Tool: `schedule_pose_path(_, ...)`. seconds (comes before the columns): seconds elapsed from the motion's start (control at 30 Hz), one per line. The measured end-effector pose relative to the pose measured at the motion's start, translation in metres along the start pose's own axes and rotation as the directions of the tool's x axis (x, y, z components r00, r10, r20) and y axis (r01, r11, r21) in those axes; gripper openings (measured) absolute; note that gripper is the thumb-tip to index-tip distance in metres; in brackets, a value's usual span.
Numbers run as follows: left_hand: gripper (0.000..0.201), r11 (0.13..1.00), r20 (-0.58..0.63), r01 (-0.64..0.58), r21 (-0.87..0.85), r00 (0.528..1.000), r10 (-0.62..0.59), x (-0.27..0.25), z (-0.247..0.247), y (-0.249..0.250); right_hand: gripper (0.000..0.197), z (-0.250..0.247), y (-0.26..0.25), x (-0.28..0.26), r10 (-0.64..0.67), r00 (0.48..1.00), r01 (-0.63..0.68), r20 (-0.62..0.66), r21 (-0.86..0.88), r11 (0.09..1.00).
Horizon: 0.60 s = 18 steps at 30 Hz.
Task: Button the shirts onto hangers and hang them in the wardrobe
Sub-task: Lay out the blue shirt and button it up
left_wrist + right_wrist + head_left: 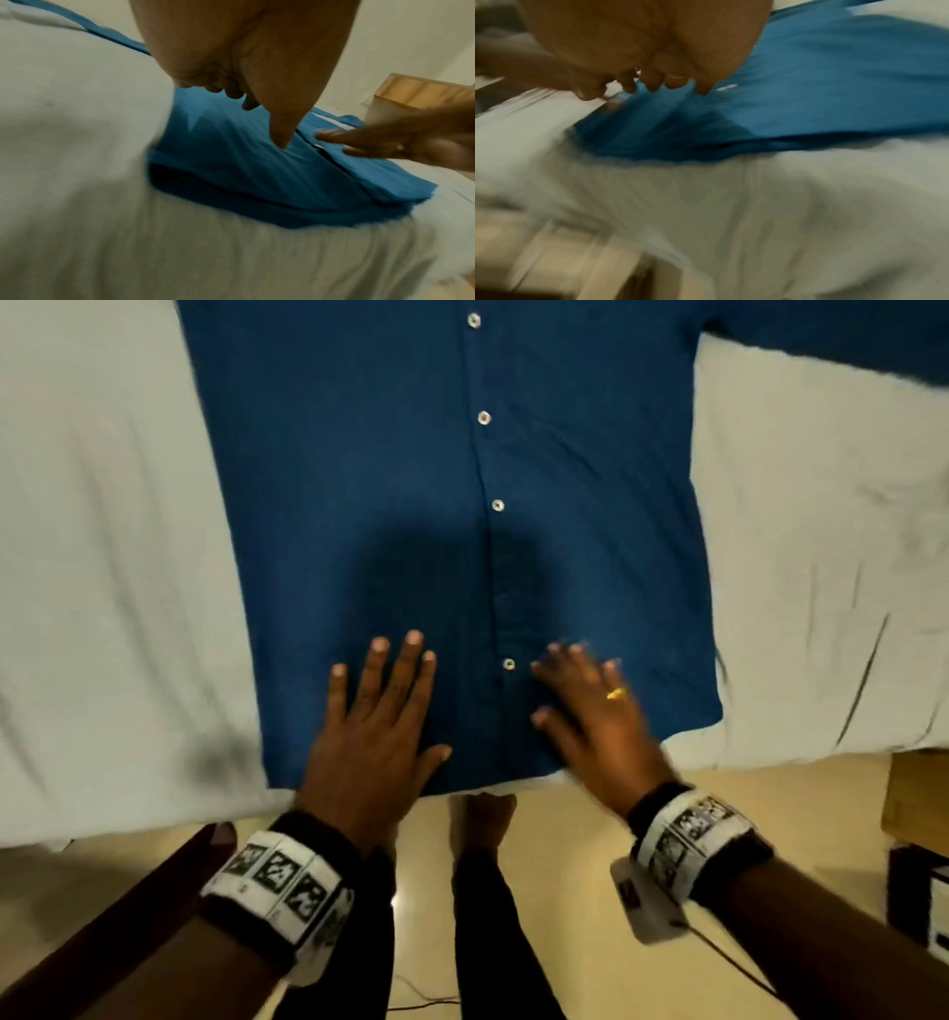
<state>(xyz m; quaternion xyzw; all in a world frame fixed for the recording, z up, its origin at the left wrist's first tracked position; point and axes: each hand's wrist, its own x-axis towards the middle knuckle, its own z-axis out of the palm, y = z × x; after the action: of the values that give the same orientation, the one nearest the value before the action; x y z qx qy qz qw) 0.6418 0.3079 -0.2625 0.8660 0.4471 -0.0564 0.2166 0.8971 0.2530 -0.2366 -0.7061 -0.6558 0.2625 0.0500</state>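
Observation:
A dark blue shirt (411, 480) lies flat on the white bedsheet (102, 557), front up, its placket running up the middle with several white buttons (497, 505). My left hand (380, 711) rests on the lower hem left of the placket, fingers straight and spread. To the right of the lowest button (509, 664) my right hand (590, 706), with a gold ring, lies over the cloth with fingers extended and slightly blurred. The left wrist view shows the shirt hem (257, 182) under my left hand (257, 91) and the right hand (385, 142) beside it. No hanger is in view.
The bed edge runs just below the shirt hem, with cream floor (565, 839) and my bare feet beneath. A wooden piece of furniture (919, 793) stands at the right. A white device with a cable (647, 901) lies on the floor.

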Motion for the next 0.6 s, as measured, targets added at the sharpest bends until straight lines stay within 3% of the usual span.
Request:
schedule_pose_path(0.07,0.081,0.999,-0.024,-0.020,-0.034,1.000,0.019,0.019,0.013,0.030,0.059,-0.014,0.040,0.013,0.192,0.980,-0.198,-0.055,-0.122,0.973)
schedule_pose_path(0.17,0.080,0.999,-0.001,-0.045,-0.021,0.999,0.045,0.048,0.027,0.062,0.074,-0.003,0.081,0.011,0.217,0.971,-0.179,0.104,-0.292,0.940)
schedule_pose_path(0.23,0.085,0.998,0.042,-0.044,0.037,0.998,0.043,0.055,0.037,0.067,0.077,0.006,0.105,-0.003,0.293,0.952,-0.250,0.092,-0.322,0.913)
schedule_pose_path(0.3,0.092,0.996,0.068,-0.032,0.089,0.997,0.026,0.053,0.043,0.067,0.082,0.004,0.128,-0.027,0.486,0.873,-0.464,0.030,-0.255,0.849)
schedule_pose_path(0.37,0.098,0.996,0.072,-0.007,0.088,0.997,0.001,0.051,0.042,0.066,0.089,-0.003,0.142,-0.049,0.665,0.746,-0.649,0.038,-0.178,0.739)
schedule_pose_path(0.43,0.106,0.996,0.085,0.022,0.090,0.996,-0.029,0.050,0.039,0.069,0.097,-0.009,0.142,-0.057,0.739,0.673,-0.726,0.030,-0.164,0.668)
schedule_pose_path(0.47,0.111,0.994,0.095,0.036,0.100,0.994,-0.046,0.051,0.037,0.071,0.097,-0.010,0.136,-0.053,0.730,0.683,-0.721,-0.019,-0.175,0.670)
schedule_pose_path(0.5,0.116,0.993,0.106,0.051,0.109,0.992,-0.063,0.051,0.037,0.073,0.094,-0.010,0.126,-0.043,0.684,0.725,-0.685,-0.080,-0.193,0.703)
schedule_pose_path(0.57,0.121,0.991,0.122,0.071,0.117,0.989,-0.086,0.052,0.036,0.075,0.090,-0.001,0.093,-0.013,0.476,0.869,-0.495,-0.138,-0.229,0.838)
schedule_pose_path(0.6,0.121,0.990,0.132,0.076,0.123,0.987,-0.092,0.053,0.035,0.076,0.089,0.008,0.074,0.002,0.334,0.938,-0.346,-0.088,-0.247,0.905)
